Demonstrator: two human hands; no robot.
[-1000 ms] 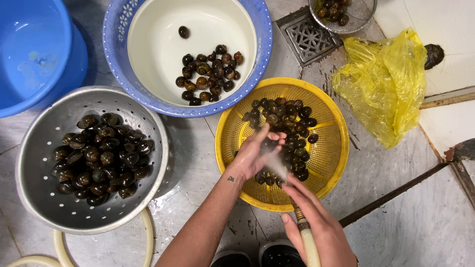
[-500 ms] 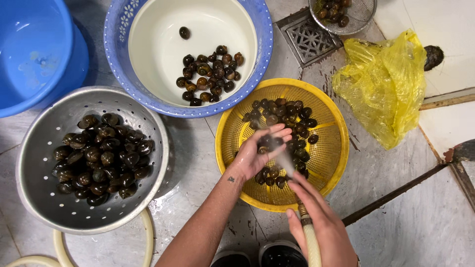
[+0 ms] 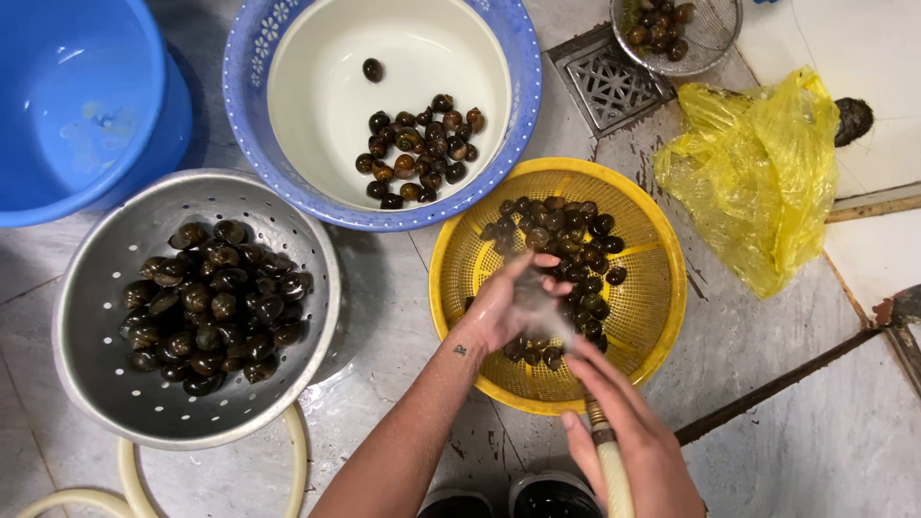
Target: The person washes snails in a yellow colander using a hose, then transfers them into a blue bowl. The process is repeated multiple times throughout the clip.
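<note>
- Our left hand (image 3: 508, 307) is over the yellow basket (image 3: 652, 240), its fingers curled around what looks like 1 dark snail — blurred by the water, so we cannot see it clearly.
- Our right hand (image 3: 628, 436) is closed around the pale hose (image 3: 614, 480), with its end pointing up toward the left hand; a jet of water (image 3: 552, 321) hits the thing held there.
- The snails in the yellow basket (image 3: 566, 240) lie in a heap under and beyond the left hand, mostly in the upper half of the basket.
- To do this rinsing well, we judge that the jet should stay aimed at the shell and over the basket, so the water drains through the holes — and the shell should be turned in the fingers so every side gets washed.
- The grip on the shell should be firm, because a wet shell is probably slippery.
- Around us: a metal colander (image 3: 86, 317) with many snails at the left, a white bowl with a blue rim (image 3: 245, 105) holding some snails above, a blue bucket (image 3: 86, 105) at the top left.
- A yellow plastic bag (image 3: 758, 173) lies just beside the basket at the right, and a floor drain (image 3: 609, 82) is above it, with a small wire strainer (image 3: 715, 34) near.
- Nothing stands between the hands and the basket.
</note>
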